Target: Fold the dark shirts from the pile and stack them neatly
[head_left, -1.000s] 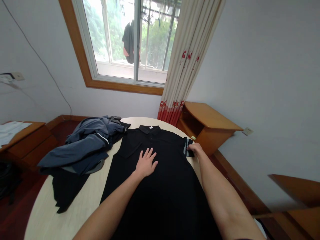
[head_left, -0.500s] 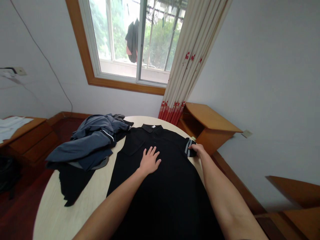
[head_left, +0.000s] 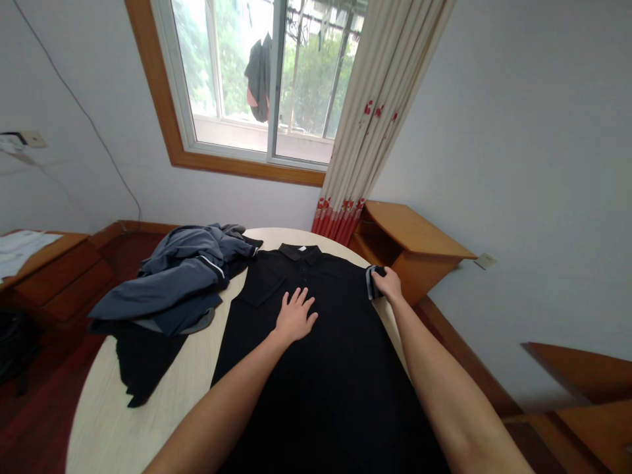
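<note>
A black polo shirt [head_left: 320,368] lies spread face up on a round pale table [head_left: 99,421], its collar [head_left: 299,252] toward the window. My left hand [head_left: 296,316] rests flat on the chest, fingers spread. At the shirt's right side, my right hand [head_left: 388,284] grips the sleeve cuff [head_left: 371,283], which has grey stripes; the cuff is slightly raised and bent over. The other sleeve [head_left: 259,286] lies folded inward across the front. The lower part of the shirt runs out of view beneath my forearms.
A heap of grey-blue and black clothes [head_left: 172,283] lies on the table's left side and hangs near its edge. Beyond the table stand a wooden cabinet [head_left: 419,234] and a long curtain [head_left: 380,112]. A wooden desk [head_left: 64,276] with papers is at the left.
My right hand has lifted the striped cuff slightly and turned it inward toward the shirt. My left hand stays in place on the chest.
</note>
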Tool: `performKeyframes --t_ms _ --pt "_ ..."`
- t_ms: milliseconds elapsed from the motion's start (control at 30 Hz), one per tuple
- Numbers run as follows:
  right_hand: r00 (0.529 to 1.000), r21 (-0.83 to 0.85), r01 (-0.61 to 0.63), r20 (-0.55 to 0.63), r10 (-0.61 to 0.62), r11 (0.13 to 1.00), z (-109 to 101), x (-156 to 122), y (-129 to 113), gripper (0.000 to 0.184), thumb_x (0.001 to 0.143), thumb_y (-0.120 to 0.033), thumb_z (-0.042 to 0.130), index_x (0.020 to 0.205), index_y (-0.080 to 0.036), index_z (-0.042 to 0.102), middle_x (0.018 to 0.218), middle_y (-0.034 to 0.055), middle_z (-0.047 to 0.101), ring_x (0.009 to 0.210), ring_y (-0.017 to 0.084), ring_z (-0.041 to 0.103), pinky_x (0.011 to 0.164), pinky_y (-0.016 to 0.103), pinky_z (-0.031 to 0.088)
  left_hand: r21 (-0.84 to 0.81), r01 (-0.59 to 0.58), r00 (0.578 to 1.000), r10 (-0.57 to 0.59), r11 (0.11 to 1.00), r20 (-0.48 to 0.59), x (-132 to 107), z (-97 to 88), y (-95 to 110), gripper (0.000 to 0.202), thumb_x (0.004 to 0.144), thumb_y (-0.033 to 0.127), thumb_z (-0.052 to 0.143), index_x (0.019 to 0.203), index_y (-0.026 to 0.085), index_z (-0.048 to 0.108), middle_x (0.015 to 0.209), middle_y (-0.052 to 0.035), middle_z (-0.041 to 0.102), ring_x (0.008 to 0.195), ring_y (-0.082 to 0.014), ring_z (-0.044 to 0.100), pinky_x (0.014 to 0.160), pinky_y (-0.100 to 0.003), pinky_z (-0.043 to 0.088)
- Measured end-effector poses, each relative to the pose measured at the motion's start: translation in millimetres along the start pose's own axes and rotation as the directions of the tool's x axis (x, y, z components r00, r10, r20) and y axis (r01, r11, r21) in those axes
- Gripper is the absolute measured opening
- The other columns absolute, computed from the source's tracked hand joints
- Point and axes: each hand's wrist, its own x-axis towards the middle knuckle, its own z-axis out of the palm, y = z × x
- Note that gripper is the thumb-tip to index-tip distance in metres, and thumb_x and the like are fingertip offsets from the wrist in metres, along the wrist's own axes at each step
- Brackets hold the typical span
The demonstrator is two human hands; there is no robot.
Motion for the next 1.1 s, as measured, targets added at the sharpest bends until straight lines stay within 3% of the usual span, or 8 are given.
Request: performKeyframes --t_ms 67,167,267,367,467,667,933,1100 --pt "0.966 -0.09 0.258 0.007 -0.258 0.962 3 -22 -10 0.033 0.092 -0.03 0.055 0.119 -0.014 0.065 0.126 0.0159 0.064 0.118 0.027 0.056 0.104 0.037 0.039 -0.001 0.002 1.0 -0.002 1.0 0.003 0 -0.3 1 0.054 0.098 0.049 0.039 0.145 0.025 0.05 0.161 -0.009 0.033 0.151 -0.0297 0.023 0.121 -0.057 0.019" --pt "0.721 -0.201 0.692 0.143 -0.678 0.694 12 -64 -21 0.039 0.09 -0.034 0.057 0.125 -0.018 0.063 0.13 0.014 0.061 0.125 0.03 0.05 0.114 0.046 0.026 0.003 0.001 1.0 -0.001 1.0 0.002 0 -0.6 2 0.055 0.098 0.048 0.04 0.145 0.023 0.051 0.161 -0.01 0.033 0.151 -0.0303 0.023 0.121 -0.058 0.019" --pt "0.59 -0.213 0.803 0.143 -0.795 0.557 23 -89 -21 0.042 0.09 -0.039 0.058 0.127 -0.018 0.063 0.132 0.0143 0.059 0.128 0.031 0.048 0.116 0.05 0.021 0.02 0.002 1.0 -0.001 1.0 -0.008 0 -1.1 3 0.054 0.098 0.048 0.041 0.145 0.022 0.051 0.161 -0.0103 0.033 0.15 -0.0301 0.025 0.12 -0.058 0.019" --pt "0.653 -0.218 0.749 0.08 -0.753 0.626 33 -87 -14 0.048 0.093 -0.044 0.054 0.131 -0.016 0.061 0.136 0.0162 0.057 0.128 0.031 0.048 0.111 0.047 0.031 0.032 0.002 1.0 -0.001 0.999 -0.009 -1 -1.8 3 0.053 0.098 0.047 0.041 0.145 0.022 0.051 0.161 -0.0098 0.034 0.15 -0.0299 0.025 0.121 -0.057 0.02" --pt "0.753 -0.209 0.657 0.23 -0.617 0.724 43 -71 -6 0.052 0.097 -0.047 0.045 0.136 -0.015 0.057 0.138 0.0157 0.057 0.126 0.028 0.052 0.107 0.041 0.038 0.036 -0.001 1.0 0.001 0.999 -0.006 -1 -1.9 3 0.053 0.099 0.047 0.042 0.145 0.022 0.051 0.161 -0.0095 0.034 0.15 -0.03 0.025 0.121 -0.056 0.02" --pt "0.859 -0.288 0.501 0.277 -0.43 0.816 65 -47 -13 0.06 0.102 -0.046 0.029 0.151 -0.012 0.039 0.158 0.0133 0.037 0.146 0.026 0.031 0.119 0.046 0.022 0.033 0.005 1.0 -0.005 0.999 -0.004 -1 -3.0 2 0.054 0.098 0.048 0.041 0.145 0.023 0.05 0.161 -0.0086 0.033 0.15 -0.0289 0.024 0.121 -0.056 0.02" --pt "0.864 -0.356 0.421 0.439 -0.248 0.834 83 -35 -11 0.072 0.1 -0.057 0.013 0.16 -0.017 0.016 0.167 0.0078 0.008 0.154 0.025 0.008 0.121 0.055 0.012 -0.016 0.005 1.0 -0.005 1.0 0.004 -2 -2.5 2 0.054 0.099 0.048 0.041 0.146 0.023 0.049 0.162 -0.0084 0.031 0.15 -0.0279 0.025 0.121 -0.054 0.022" --pt "0.855 -0.411 0.435 0.467 -0.225 0.801 69 -30 -13 0.071 0.099 -0.056 0.025 0.157 -0.015 0.027 0.166 0.0109 0.016 0.153 0.029 0.011 0.119 0.059 0.012 -0.013 0.149 0.986 -0.149 0.989 -0.078 15 -21.2 -50 0.053 0.101 0.043 0.033 0.145 0.019 0.049 0.159 -0.0093 0.037 0.148 -0.0258 0.031 0.12 -0.048 0.027"
